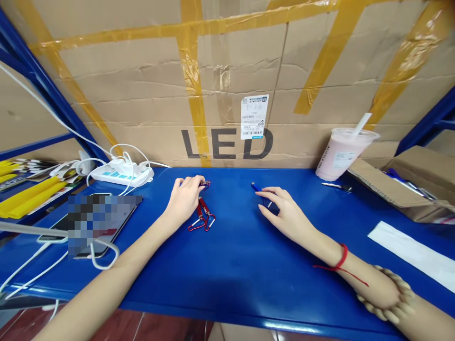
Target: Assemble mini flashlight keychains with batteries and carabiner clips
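Observation:
My left hand [184, 199] is closed, fingertips pinching a small red carabiner keychain [206, 183] that is mostly covered by the fingers. Just below it, more red carabiner keychains [204, 213], slim red barrels with wire-gate clips, lie together on the blue table [220, 265]. To the right, my right hand [286, 213] hovers low with thumb and fingers apart. A short blue barrel [255, 186] lies by its index fingertip; whether they touch I cannot tell. Another dark blue piece [272, 206] shows between thumb and fingers, partly hidden by the hand.
At left are a tablet [124, 213], a white power strip [121, 173] and loose cables. A pink drink cup [341, 154] stands back right, near an open cardboard box [419, 180] and a white paper strip [414, 251]. A large taped carton [149, 104] walls the back.

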Available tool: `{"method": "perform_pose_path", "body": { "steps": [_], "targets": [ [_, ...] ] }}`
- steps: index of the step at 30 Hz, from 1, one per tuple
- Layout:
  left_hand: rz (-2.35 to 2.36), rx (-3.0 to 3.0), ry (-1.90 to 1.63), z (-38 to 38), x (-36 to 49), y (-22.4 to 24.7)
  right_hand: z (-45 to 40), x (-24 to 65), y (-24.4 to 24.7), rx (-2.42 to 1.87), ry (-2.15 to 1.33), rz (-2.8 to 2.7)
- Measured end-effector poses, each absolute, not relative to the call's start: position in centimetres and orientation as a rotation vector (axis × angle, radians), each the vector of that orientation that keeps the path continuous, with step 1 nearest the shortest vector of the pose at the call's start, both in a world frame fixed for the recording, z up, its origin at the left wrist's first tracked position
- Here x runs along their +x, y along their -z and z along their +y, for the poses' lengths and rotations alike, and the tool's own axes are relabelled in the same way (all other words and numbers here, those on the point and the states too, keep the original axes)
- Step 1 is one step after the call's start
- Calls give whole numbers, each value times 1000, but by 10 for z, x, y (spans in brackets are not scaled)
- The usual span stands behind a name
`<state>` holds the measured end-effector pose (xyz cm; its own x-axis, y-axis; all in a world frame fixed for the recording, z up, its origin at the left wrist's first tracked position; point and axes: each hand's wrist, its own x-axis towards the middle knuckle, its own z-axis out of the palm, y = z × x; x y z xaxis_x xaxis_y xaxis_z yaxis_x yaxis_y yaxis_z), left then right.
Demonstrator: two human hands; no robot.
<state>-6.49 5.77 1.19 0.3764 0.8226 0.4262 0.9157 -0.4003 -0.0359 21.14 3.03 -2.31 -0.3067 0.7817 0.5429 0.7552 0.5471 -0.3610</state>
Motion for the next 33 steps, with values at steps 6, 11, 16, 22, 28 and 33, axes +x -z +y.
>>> {"method": "perform_pose_path", "body": {
  "steps": [6, 11, 16, 22, 28, 33],
  "targets": [
    [-1632, -2871, 1004, 15, -23, -8, 7, 194, 6, -1074, -400, -2111],
    [-1659, -3172, 1197, -9, -6, -4, -4, 185, 2, -1011, -578, -2074],
    [-1870, -3287, 1285, -17, -2, -11, -5, 188, 2, -985, -534, -2085],
    [-2129, -3156, 1226, -17, -7, -15, -6, 192, 4, -884, -297, -2149],
    [-2081, -3210, 1211, -12, -10, -8, -7, 190, -1, -990, -349, -2083],
    [-2097, -3188, 1144, -12, -9, -7, -4, 187, 0, -1041, -645, -2100]
  ]
}}
